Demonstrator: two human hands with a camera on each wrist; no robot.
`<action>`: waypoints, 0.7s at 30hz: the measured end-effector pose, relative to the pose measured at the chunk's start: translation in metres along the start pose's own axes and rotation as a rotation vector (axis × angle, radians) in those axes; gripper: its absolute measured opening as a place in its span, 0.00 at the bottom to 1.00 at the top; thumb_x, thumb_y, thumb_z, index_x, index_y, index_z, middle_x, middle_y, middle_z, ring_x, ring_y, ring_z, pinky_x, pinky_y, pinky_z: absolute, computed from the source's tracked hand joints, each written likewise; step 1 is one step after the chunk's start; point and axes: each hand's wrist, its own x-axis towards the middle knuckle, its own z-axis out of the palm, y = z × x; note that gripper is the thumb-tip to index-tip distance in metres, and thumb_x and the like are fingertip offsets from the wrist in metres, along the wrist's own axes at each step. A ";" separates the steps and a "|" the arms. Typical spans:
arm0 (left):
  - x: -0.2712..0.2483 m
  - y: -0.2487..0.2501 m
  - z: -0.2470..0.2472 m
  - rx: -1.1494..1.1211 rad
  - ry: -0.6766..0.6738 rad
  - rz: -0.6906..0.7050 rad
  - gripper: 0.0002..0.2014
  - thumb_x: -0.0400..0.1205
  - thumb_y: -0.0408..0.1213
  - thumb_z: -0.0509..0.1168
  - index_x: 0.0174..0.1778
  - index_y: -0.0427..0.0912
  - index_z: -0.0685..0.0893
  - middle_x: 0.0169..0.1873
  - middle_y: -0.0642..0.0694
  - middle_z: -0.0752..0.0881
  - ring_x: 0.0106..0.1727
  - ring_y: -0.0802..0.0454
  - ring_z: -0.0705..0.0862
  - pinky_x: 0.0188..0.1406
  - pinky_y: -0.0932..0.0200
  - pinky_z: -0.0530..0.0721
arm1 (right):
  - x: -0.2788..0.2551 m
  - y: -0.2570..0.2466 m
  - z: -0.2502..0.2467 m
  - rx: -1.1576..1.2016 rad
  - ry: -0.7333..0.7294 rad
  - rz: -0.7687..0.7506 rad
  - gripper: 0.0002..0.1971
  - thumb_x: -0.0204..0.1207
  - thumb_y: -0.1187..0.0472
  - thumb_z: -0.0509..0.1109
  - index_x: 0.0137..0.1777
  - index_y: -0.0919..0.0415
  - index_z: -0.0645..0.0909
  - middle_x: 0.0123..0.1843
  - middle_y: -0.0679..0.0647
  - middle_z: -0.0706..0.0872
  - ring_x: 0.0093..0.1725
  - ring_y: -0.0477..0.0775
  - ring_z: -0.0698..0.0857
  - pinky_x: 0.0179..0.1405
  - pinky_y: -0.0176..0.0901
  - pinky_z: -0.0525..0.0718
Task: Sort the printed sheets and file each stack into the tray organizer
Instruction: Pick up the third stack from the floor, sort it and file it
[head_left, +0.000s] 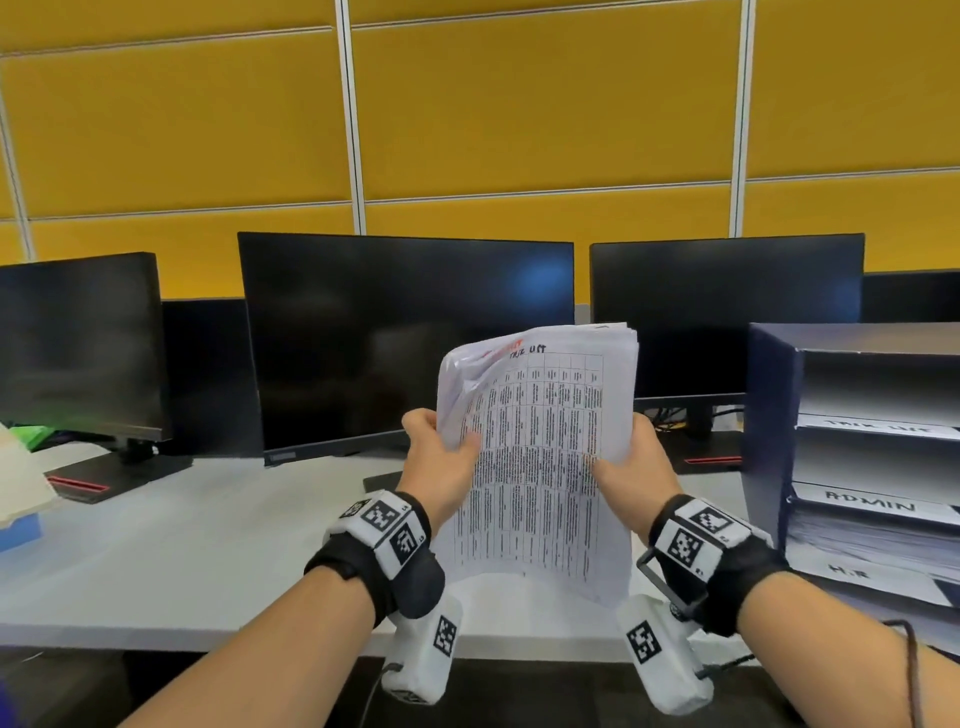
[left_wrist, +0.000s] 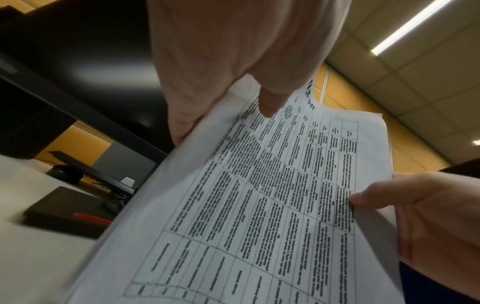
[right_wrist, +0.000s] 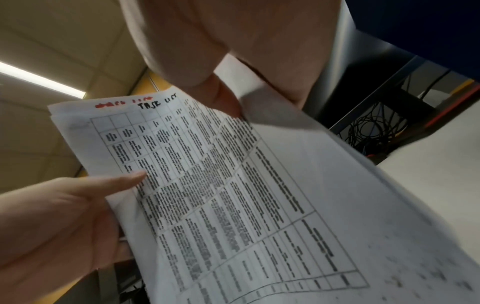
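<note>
Head view, both hands raised, pinching sheets

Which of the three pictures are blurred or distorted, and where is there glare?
Head view: sharp, wide-angle bending of the wall panels, faint blue glare on the middle monitor. Left wrist view: motion blur on the desk, bright ceiling light. Right wrist view: sheets blurred toward the lower right.

Handwritten "TASK LIST" in black atop the sheet, beside an unreadable red scrawl. On the organizer's tray labels: "ADMIN", below it "H.R".
</note>
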 end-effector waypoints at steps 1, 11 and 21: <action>0.001 0.001 -0.001 -0.011 0.030 0.025 0.18 0.85 0.41 0.63 0.60 0.50 0.59 0.55 0.42 0.80 0.51 0.44 0.87 0.43 0.52 0.89 | 0.000 0.001 0.000 -0.003 0.001 0.006 0.24 0.75 0.71 0.68 0.69 0.58 0.68 0.57 0.52 0.81 0.56 0.53 0.81 0.47 0.39 0.78; 0.008 0.014 -0.017 0.008 0.401 0.445 0.14 0.79 0.39 0.71 0.51 0.52 0.70 0.53 0.51 0.80 0.53 0.57 0.82 0.48 0.59 0.85 | 0.002 0.002 -0.002 -0.042 -0.020 0.004 0.26 0.75 0.72 0.67 0.71 0.60 0.66 0.58 0.54 0.80 0.56 0.52 0.79 0.51 0.43 0.76; 0.008 0.014 -0.028 0.093 0.355 0.536 0.16 0.78 0.40 0.73 0.58 0.57 0.78 0.55 0.57 0.78 0.51 0.62 0.79 0.45 0.71 0.78 | 0.009 0.010 -0.003 -0.046 -0.036 0.023 0.26 0.74 0.74 0.66 0.72 0.60 0.67 0.61 0.56 0.81 0.60 0.57 0.81 0.54 0.48 0.80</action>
